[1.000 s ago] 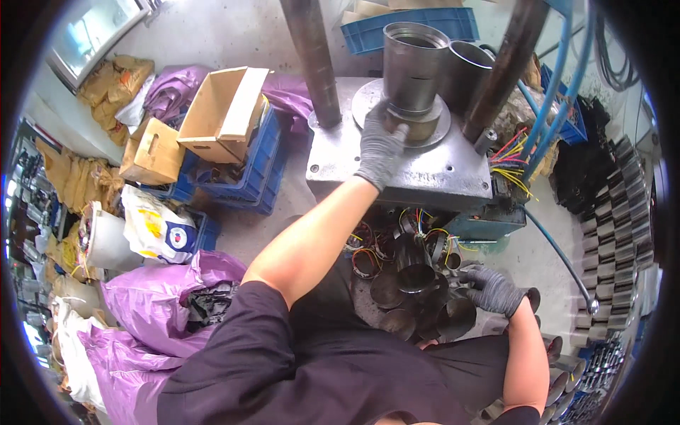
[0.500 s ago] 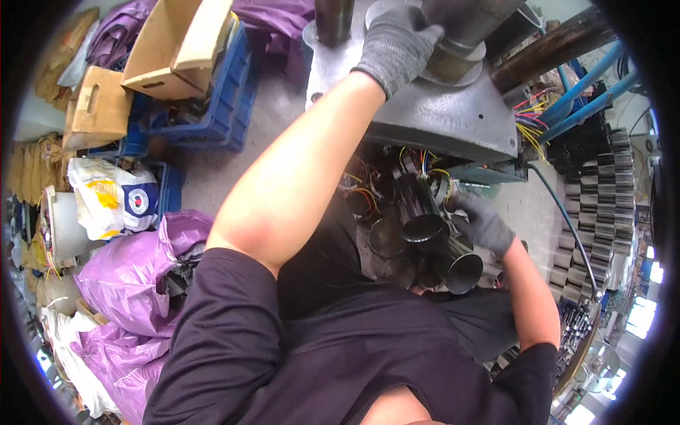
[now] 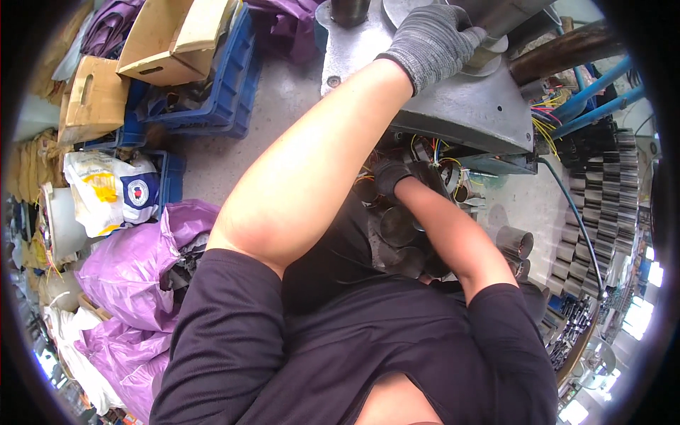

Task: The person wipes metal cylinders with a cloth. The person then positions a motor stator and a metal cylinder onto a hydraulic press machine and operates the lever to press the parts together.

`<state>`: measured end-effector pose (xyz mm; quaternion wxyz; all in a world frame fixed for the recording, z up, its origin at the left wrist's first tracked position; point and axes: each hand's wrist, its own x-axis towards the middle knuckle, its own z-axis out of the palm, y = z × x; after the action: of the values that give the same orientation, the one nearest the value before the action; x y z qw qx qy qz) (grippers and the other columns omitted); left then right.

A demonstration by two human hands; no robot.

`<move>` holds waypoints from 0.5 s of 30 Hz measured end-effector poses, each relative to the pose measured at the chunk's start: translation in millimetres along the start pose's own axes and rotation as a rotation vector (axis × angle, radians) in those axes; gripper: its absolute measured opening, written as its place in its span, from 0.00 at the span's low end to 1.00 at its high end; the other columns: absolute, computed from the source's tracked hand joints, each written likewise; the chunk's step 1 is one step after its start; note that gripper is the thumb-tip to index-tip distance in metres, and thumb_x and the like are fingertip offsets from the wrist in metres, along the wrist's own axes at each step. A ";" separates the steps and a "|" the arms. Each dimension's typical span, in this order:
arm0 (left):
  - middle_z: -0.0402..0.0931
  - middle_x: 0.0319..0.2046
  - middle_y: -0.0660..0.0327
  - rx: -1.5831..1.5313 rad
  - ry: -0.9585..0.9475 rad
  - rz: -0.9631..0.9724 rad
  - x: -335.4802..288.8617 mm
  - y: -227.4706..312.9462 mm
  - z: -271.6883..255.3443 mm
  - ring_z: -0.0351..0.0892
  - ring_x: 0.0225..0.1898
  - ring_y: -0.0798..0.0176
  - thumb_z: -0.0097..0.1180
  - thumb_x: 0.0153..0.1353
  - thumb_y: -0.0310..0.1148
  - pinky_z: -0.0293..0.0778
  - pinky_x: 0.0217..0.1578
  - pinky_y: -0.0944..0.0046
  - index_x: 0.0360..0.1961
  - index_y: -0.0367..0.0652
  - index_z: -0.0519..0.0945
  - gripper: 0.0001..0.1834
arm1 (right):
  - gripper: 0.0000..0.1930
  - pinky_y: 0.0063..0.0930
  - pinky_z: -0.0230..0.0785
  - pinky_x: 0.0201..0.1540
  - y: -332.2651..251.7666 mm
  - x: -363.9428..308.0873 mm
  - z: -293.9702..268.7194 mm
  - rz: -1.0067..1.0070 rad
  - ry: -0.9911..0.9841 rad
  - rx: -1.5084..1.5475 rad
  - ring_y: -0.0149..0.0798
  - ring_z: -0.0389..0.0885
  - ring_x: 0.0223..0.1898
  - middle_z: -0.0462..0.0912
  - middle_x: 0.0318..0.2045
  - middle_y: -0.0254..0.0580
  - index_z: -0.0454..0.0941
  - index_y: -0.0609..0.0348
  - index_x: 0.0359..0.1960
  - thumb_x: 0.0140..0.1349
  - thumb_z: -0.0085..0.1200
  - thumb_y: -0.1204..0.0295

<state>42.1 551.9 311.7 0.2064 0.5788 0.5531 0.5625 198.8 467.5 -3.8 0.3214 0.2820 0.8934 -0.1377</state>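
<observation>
My left hand (image 3: 433, 46), in a grey knit glove, is at the top of the grey metal machine plate (image 3: 467, 117). Its fingers curl beside a large dark metal cylinder (image 3: 499, 15), and what they grip is hidden. Below the plate's front edge, my right hand (image 3: 391, 177) in a dark glove reaches in among wired ring-shaped parts. Its fingers are bent downward, largely out of sight, next to a part with yellow wires (image 3: 365, 185). Several dark, open-ended cylinders (image 3: 398, 225) lie under my right forearm.
Stacked metal rings (image 3: 598, 205) stand in rows on the right, near a dark cable (image 3: 577, 212). To the left are blue crates (image 3: 241, 88), cardboard boxes (image 3: 166, 53), a white printed sack (image 3: 106, 195) and purple bags (image 3: 134, 276). Blue pipes (image 3: 598, 88) flank the machine.
My right hand has swung left from the right side of the dark cylinders to the wired parts below the plate. My left hand remains at the machine; the whole view has shifted slightly.
</observation>
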 end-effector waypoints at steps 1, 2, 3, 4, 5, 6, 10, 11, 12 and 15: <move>0.88 0.39 0.43 0.065 -0.058 0.036 -0.8 1.0 -2.4 0.88 0.43 0.40 0.62 0.72 0.43 0.80 0.48 0.48 0.45 0.36 0.87 0.18 | 0.18 0.54 0.83 0.53 -3.8 5.4 7.9 0.046 0.043 0.073 0.57 0.90 0.53 0.90 0.50 0.58 0.90 0.56 0.47 0.57 0.62 0.63; 0.88 0.39 0.43 0.056 -0.084 0.009 -1.8 2.8 -3.8 0.88 0.43 0.40 0.62 0.72 0.43 0.80 0.48 0.48 0.45 0.37 0.88 0.18 | 0.17 0.55 0.84 0.51 -7.8 10.0 13.7 0.073 0.089 0.139 0.57 0.90 0.53 0.90 0.50 0.58 0.91 0.56 0.45 0.55 0.64 0.64; 0.88 0.39 0.43 0.045 -0.111 -0.020 -2.6 4.6 -4.9 0.88 0.43 0.40 0.61 0.72 0.43 0.80 0.48 0.48 0.46 0.37 0.88 0.18 | 0.17 0.54 0.84 0.52 -11.6 14.2 17.9 0.116 0.115 0.207 0.57 0.90 0.53 0.90 0.51 0.59 0.91 0.57 0.44 0.54 0.64 0.64; 0.88 0.39 0.43 0.036 -0.136 -0.046 -2.9 6.6 -6.0 0.88 0.43 0.41 0.61 0.73 0.43 0.80 0.48 0.48 0.46 0.38 0.88 0.18 | 0.17 0.54 0.84 0.52 -14.7 18.2 20.1 0.160 0.143 0.273 0.58 0.90 0.53 0.90 0.51 0.60 0.91 0.57 0.44 0.54 0.65 0.65; 0.88 0.39 0.43 0.036 -0.133 -0.045 -3.4 8.2 -7.2 0.88 0.43 0.41 0.61 0.73 0.43 0.80 0.48 0.48 0.46 0.38 0.88 0.18 | 0.19 0.54 0.84 0.52 -16.3 21.3 21.1 0.142 0.085 0.265 0.60 0.90 0.53 0.90 0.50 0.61 0.90 0.59 0.46 0.53 0.66 0.64; 0.88 0.39 0.43 0.037 -0.130 -0.046 -4.0 9.5 -8.0 0.88 0.43 0.41 0.60 0.73 0.43 0.80 0.48 0.48 0.46 0.38 0.88 0.17 | 0.20 0.54 0.84 0.52 -18.7 23.7 21.6 0.153 0.089 0.306 0.60 0.90 0.53 0.90 0.50 0.62 0.89 0.59 0.47 0.53 0.66 0.64; 0.88 0.39 0.43 0.091 -0.157 -0.050 -4.8 11.0 -8.3 0.88 0.43 0.42 0.60 0.73 0.41 0.80 0.48 0.49 0.47 0.38 0.88 0.16 | 0.23 0.53 0.83 0.53 -28.5 20.4 18.6 0.248 0.155 0.449 0.61 0.90 0.53 0.90 0.49 0.63 0.87 0.59 0.51 0.54 0.66 0.64; 0.89 0.39 0.44 0.058 -0.163 -0.051 -5.8 10.6 -7.7 0.89 0.43 0.42 0.60 0.73 0.41 0.80 0.48 0.49 0.47 0.39 0.88 0.16 | 0.23 0.53 0.83 0.53 -30.9 15.5 16.9 0.284 0.182 0.477 0.61 0.90 0.52 0.90 0.48 0.64 0.86 0.59 0.53 0.55 0.65 0.64; 0.89 0.39 0.44 0.025 -0.167 -0.051 -7.1 10.1 -7.1 0.89 0.43 0.43 0.61 0.73 0.41 0.80 0.48 0.49 0.47 0.39 0.88 0.16 | 0.24 0.53 0.83 0.53 -32.6 9.9 14.3 0.290 0.166 0.477 0.61 0.89 0.53 0.89 0.49 0.63 0.85 0.59 0.55 0.56 0.65 0.64; 0.89 0.40 0.43 -0.035 -0.196 -0.056 -9.9 10.1 -4.0 0.89 0.44 0.44 0.61 0.73 0.43 0.80 0.49 0.49 0.48 0.39 0.88 0.17 | 0.26 0.55 0.83 0.53 -34.0 -4.3 5.1 0.255 0.149 0.385 0.59 0.88 0.56 0.87 0.55 0.62 0.81 0.58 0.60 0.60 0.63 0.64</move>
<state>45.0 538.7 317.4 0.2854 0.6117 0.5365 0.5065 183.9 436.2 -2.6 0.2099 0.4580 0.8290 -0.2427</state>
